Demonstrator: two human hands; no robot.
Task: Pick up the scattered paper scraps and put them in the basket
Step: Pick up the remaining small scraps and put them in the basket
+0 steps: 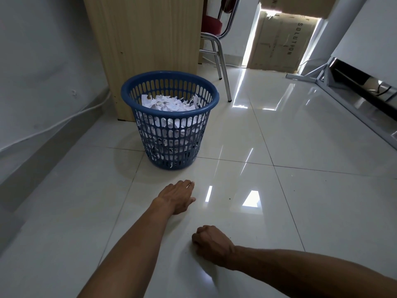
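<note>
Many white paper scraps point(169, 103) are sitting in the blue slotted plastic basket point(125, 92) on the glossy tiled floor point(300, 136). The left hand point(178, 196) is lying flat, fingers straight, empty; the right hand point(211, 241) is resting fisted, contents hidden. Keeping that fist closed until above the rim seems wise.

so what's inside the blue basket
White paper scraps fill most of the blue basket and show through its slotted wall. The basket's bottom is hidden under them.
</note>
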